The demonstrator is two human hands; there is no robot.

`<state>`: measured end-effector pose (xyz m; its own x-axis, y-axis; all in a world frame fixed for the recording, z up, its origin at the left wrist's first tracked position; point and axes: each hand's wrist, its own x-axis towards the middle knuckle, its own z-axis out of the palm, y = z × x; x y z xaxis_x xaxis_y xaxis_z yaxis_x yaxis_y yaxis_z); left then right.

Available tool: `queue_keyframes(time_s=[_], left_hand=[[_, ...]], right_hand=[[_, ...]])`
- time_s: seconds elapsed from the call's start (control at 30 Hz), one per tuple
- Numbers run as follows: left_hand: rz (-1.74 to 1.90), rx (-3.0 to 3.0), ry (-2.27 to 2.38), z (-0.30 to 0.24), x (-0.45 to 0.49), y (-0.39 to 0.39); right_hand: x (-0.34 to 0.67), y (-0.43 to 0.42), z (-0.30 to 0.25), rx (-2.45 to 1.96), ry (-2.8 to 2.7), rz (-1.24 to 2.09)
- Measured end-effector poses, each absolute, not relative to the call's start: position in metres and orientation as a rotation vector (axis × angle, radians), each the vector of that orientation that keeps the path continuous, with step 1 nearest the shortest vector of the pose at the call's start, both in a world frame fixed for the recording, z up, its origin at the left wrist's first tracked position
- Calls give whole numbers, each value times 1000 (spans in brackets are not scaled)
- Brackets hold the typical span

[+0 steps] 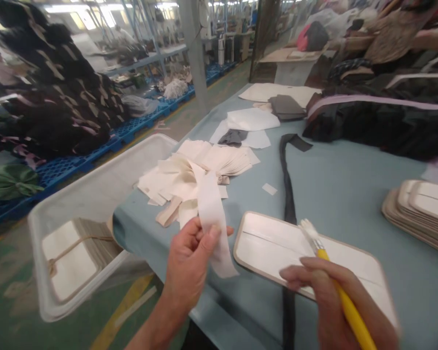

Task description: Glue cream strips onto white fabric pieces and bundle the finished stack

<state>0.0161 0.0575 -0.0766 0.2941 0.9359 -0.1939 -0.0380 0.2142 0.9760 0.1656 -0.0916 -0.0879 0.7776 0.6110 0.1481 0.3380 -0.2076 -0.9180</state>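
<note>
Between the thumb and fingers of my left hand [190, 260] is a white paper strip [213, 204], hanging over the table's near side. Behind it lies a fanned heap of cream strips [219, 158]. My right hand [345, 296] grips a paintbrush [326, 255] with a yellow handle and pale bristles. The bristles are above a white rounded panel [266, 243] with a beige edge and a dark line along it; whether they touch it I cannot tell. The right fingers are over the panel's near edge. A black strap [289, 311] runs beneath the panel.
At the right is a stack of similar panels [419, 214]. A white tub [73, 189] on the left holds a tied bundle of panels [76, 253]. Black fabric goods [379, 119] lie at the back right of the blue-green table [336, 184]. A grey post [195, 53] stands behind.
</note>
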Motion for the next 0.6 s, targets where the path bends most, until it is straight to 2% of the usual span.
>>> queue_keyframes(time_s=[0.2, 0.33, 0.6], left_hand=[[685, 1145, 948, -98, 48, -25], [592, 1481, 877, -113, 58, -52], [477, 1662, 613, -119, 64, -69]], right_hand=[[173, -70, -76, -1665, -836, 520], [173, -73, -67, -1684, -876, 478], [181, -92, -63, -1799, -942, 322]])
